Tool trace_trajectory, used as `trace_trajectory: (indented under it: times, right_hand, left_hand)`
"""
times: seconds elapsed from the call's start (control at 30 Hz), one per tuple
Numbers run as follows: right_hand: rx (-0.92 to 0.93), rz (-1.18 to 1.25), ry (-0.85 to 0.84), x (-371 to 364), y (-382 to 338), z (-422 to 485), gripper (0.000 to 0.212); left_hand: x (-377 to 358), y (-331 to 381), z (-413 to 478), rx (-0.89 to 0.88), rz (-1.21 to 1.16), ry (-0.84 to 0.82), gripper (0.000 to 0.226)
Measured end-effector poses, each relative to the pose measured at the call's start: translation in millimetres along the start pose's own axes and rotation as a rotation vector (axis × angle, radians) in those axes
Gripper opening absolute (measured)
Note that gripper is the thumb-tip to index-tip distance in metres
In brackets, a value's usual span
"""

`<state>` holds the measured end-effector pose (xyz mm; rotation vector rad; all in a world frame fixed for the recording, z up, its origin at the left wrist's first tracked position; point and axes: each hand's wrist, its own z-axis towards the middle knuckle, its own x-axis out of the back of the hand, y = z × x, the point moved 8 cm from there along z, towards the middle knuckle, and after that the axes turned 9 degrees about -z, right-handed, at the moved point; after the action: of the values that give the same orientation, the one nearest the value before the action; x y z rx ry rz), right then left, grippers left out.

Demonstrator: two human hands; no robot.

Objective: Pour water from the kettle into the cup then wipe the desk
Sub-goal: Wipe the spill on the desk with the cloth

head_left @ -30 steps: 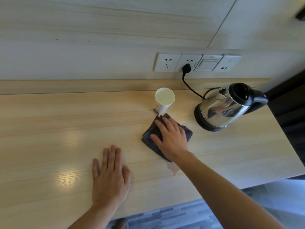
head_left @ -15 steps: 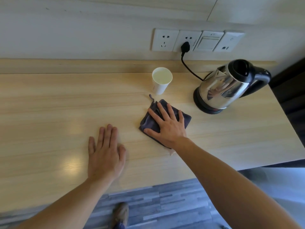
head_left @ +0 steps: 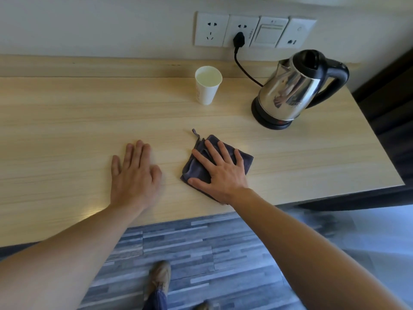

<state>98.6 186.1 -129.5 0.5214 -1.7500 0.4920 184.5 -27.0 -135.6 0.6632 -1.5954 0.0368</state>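
A white paper cup [head_left: 207, 87] with water in it stands near the back of the pale wooden desk [head_left: 67, 121]. To its right a steel kettle [head_left: 290, 90] with a black handle sits on its black base. A folded dark grey cloth [head_left: 243, 159] lies on the desk in front of the cup. My right hand [head_left: 221, 173] presses flat on the cloth, fingers spread. My left hand [head_left: 134, 173] rests flat on the bare desk to the left of the cloth, holding nothing.
A black cord [head_left: 244, 70] runs from the kettle base to a plug [head_left: 238, 40] in the wall sockets [head_left: 252, 31] behind the desk. The desk's right edge [head_left: 377, 139] ends beside a dark gap. Grey plank floor [head_left: 201, 247] and a shoe [head_left: 159, 278] show below the front edge.
My right hand has slid the cloth toward the front edge, away from the cup. The left hand stays flat on the desk. The view has pulled back, showing more floor.
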Motion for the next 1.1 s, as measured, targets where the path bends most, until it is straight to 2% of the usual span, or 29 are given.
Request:
trace_trajectory:
  times: [0.27,0.47,0.7,0.8,0.87,0.97,1.0,1.03,1.1]
  right_hand:
    - [0.008,0.005,0.032,-8,-9,-30,0.08]
    - [0.007,0.008,0.063,-13,-15,-53,0.066]
    - [-0.006,0.049,0.315,-18,-16,-88,0.051]
    - [0.034,0.113,0.372,-16,-13,-105,0.044]
    - [0.035,0.201,0.309,-6,-9,-115,0.039]
    - [-0.114,0.511,0.062,10,13,-123,0.024]
    - [-0.207,0.647,-0.02,15,24,-125,0.026]
    - [-0.303,0.772,-0.07,22,37,-125,0.037]
    - [-0.454,0.97,-0.097,42,63,-120,0.049]
  left_hand:
    - [1,1,-1,-0.003,0.014,0.016,0.066]
    - [1,2,-1,-0.012,0.02,0.018,0.066]
    - [-3,1,4,0.007,0.021,-0.048,0.066]
    - [0,12,2,0.014,-0.037,-0.058,0.067]
    - [-3,37,1,-0.054,-0.08,-0.075,0.068]
    - [-16,84,6,-0.165,-0.142,-0.128,0.069]
    - [-22,97,8,-0.179,-0.156,-0.143,0.069]
    - [-27,106,11,-0.178,-0.157,-0.15,0.07]
    - [-33,114,15,-0.143,-0.128,-0.148,0.071]
